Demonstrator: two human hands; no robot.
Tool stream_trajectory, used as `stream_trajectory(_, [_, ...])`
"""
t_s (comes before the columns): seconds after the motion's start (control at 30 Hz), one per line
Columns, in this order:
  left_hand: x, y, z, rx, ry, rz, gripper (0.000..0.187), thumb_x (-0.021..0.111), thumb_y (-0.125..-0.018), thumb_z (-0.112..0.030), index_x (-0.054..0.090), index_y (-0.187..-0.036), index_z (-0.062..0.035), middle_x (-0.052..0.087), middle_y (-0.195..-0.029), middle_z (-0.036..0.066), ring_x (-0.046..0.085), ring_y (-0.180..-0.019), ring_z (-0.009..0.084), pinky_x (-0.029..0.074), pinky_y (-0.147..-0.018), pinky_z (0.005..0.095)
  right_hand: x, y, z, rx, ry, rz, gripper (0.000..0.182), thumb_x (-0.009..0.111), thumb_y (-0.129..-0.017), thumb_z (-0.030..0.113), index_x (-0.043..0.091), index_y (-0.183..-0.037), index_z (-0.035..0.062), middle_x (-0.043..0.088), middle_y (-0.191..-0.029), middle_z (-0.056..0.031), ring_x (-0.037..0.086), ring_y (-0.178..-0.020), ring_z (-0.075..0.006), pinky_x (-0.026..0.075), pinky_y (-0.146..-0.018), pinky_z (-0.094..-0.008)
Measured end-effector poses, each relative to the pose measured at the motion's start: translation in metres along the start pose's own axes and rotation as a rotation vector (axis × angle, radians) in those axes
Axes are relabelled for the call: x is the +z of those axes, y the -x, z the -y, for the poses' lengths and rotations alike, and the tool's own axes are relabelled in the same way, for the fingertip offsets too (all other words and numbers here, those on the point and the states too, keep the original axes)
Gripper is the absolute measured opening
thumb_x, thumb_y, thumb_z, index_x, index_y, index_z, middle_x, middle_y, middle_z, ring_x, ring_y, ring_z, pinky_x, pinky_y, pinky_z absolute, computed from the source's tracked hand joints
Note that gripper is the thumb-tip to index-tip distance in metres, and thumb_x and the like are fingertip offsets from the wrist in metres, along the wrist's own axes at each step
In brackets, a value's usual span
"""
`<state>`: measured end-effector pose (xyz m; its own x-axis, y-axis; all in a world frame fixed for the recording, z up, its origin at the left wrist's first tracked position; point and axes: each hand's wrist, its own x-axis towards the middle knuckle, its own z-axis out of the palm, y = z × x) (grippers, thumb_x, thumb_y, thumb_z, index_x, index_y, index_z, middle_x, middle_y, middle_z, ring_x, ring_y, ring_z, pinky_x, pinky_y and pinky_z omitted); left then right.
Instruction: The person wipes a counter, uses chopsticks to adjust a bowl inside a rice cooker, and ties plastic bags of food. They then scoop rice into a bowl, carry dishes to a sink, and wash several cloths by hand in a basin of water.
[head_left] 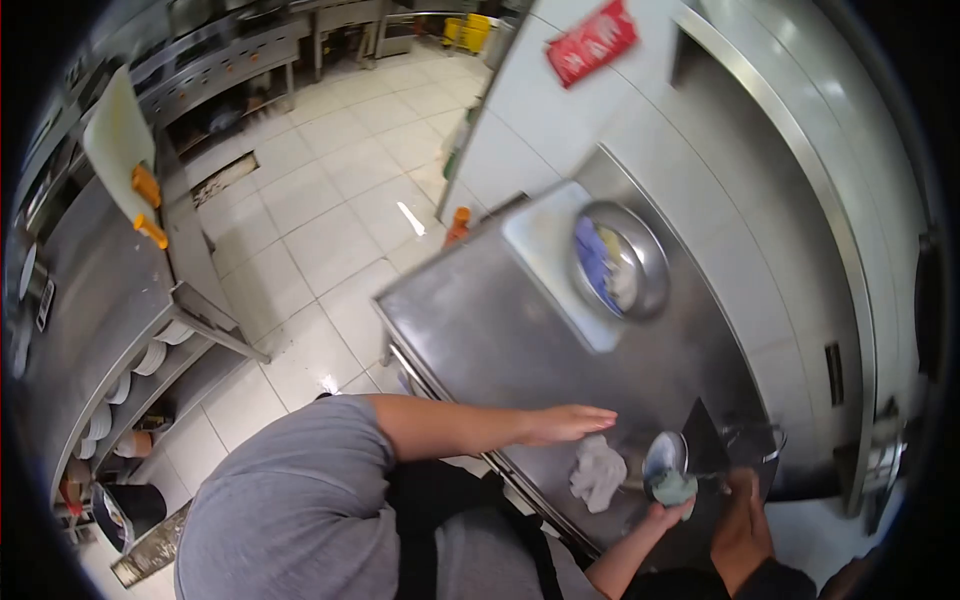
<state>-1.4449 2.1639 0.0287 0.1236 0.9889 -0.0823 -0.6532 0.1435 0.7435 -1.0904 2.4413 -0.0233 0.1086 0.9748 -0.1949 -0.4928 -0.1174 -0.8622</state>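
Note:
My left hand (pixel 572 423) reaches out flat over the steel counter (pixel 460 310), fingers stretched and nothing in them. Just below it a crumpled white cloth (pixel 598 473) lies on the counter. My right hand (pixel 670 514) is closed around a pale green wad (pixel 674 487), which looks like a cloth or sponge. This wad touches the lower edge of a small round metal vessel (pixel 664 453). From the right comes a co-worker's hand (pixel 738 510) with a dark sleeve, close to a thin metal handle; blur hides exactly what it grips.
A steel bowl (pixel 652 270) with purple and yellowish cloths rests on a white cutting board (pixel 545 240) farther along the counter. Near the wall stands a dark flat piece (pixel 705 435). Across the tiled floor is another steel table (pixel 100 270) with stacked dishes beneath.

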Motion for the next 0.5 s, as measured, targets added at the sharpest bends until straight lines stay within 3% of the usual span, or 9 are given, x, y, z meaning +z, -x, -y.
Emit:
stream_trajectory(0.1, [-0.095, 0.144, -0.046, 0.142, 0.066, -0.069, 0.054, 0.036, -0.103, -0.038, 0.026, -0.149, -0.0115, 0.039, -0.147, 0.011, 0.038, -0.135, 0.0229, 0.027, -0.113, 0.0378, 0.021, 0.022, -0.008, -0.073, 0.016, -0.064, 0.051, 0.042, -0.093, 0.045, 0.057, -0.124, 0.0068, 0.060, -0.125, -0.0091, 0.056, -0.116, -0.0286, 0.042, -0.102, -0.0432])
stream_trajectory(0.13, [-0.132, 0.193, -0.060, 0.202, 0.063, -0.137, 0.054, 0.036, -0.102, -0.038, 0.027, -0.148, -0.0113, 0.041, -0.145, 0.010, 0.041, -0.133, 0.0232, 0.030, -0.112, 0.0386, 0.010, 0.004, -0.007, -0.029, -0.017, -0.077, 0.051, 0.043, -0.092, 0.045, 0.058, -0.122, 0.0061, 0.062, -0.122, -0.0093, 0.058, -0.113, -0.0284, 0.044, -0.101, -0.0428])
stream_trajectory(0.2, [-0.201, 0.294, -0.090, 0.381, 0.072, -0.324, 0.054, 0.037, -0.101, -0.041, 0.032, -0.145, -0.0103, 0.047, -0.140, 0.010, 0.050, -0.124, 0.0234, 0.038, -0.107, 0.0391, 0.020, 0.006, -0.011, -0.187, -0.081, -0.098, 0.048, 0.046, -0.092, 0.042, 0.059, -0.121, 0.0054, 0.061, -0.122, -0.0105, 0.057, -0.113, -0.0296, 0.043, -0.101, -0.0437])
stream_trajectory(0.3, [-0.303, 0.425, -0.125, 0.530, 0.275, -0.968, 0.048, 0.045, -0.099, -0.039, 0.044, -0.138, -0.0113, 0.056, -0.130, 0.010, 0.058, -0.112, 0.0217, 0.046, -0.095, 0.0327, 0.088, 0.039, -0.011, -0.271, -0.161, -0.113, 0.045, 0.044, -0.093, 0.034, 0.056, -0.123, 0.0031, 0.058, -0.126, -0.0131, 0.052, -0.118, -0.0309, 0.038, -0.104, -0.0464])
stream_trajectory(0.37, [-0.388, 0.489, -0.115, 0.607, 0.405, -1.429, 0.038, 0.050, -0.095, -0.035, 0.052, -0.126, -0.0139, 0.060, -0.119, 0.006, 0.059, -0.095, 0.0168, 0.049, -0.079, 0.0260, 0.137, 0.046, 0.001, -0.314, -0.254, -0.051, 0.043, 0.044, -0.094, 0.030, 0.054, -0.125, 0.0016, 0.056, -0.129, -0.0147, 0.049, -0.122, -0.0318, 0.034, -0.107, -0.0482])
stream_trajectory(0.43, [-0.455, 0.540, -0.111, 0.506, 0.479, -1.735, 0.039, 0.053, -0.091, -0.035, 0.052, -0.126, -0.0164, 0.060, -0.114, 0.005, 0.056, -0.097, 0.0172, 0.047, -0.083, 0.0346, 0.201, 0.049, 0.015, -0.335, -0.374, 0.071, 0.042, 0.043, -0.095, 0.025, 0.052, -0.127, 0.0001, 0.053, -0.132, -0.0164, 0.045, -0.126, -0.0327, 0.031, -0.110, -0.0500])
stream_trajectory(0.47, [-0.477, 0.557, -0.118, 0.444, 0.415, -1.816, 0.040, 0.054, -0.090, -0.035, 0.052, -0.126, -0.0161, 0.059, -0.112, 0.005, 0.056, -0.095, 0.0191, 0.047, -0.081, 0.0357, 0.257, 0.080, 0.019, -0.327, -0.447, 0.169, 0.041, 0.043, -0.095, 0.023, 0.051, -0.128, -0.0006, 0.052, -0.134, -0.0173, 0.044, -0.128, -0.0332, 0.029, -0.111, -0.0509])
stream_trajectory(0.5, [-0.498, 0.571, -0.121, 0.378, 0.348, -1.895, 0.041, 0.055, -0.089, -0.035, 0.051, -0.126, -0.0159, 0.059, -0.110, 0.006, 0.055, -0.093, 0.0210, 0.046, -0.079, 0.0367, 0.329, 0.121, 0.015, -0.436, -0.418, 0.126, 0.044, 0.042, -0.096, 0.024, 0.051, -0.127, -0.0047, 0.046, -0.139, -0.0192, 0.042, -0.130, -0.0359, 0.025, -0.112, -0.0554])
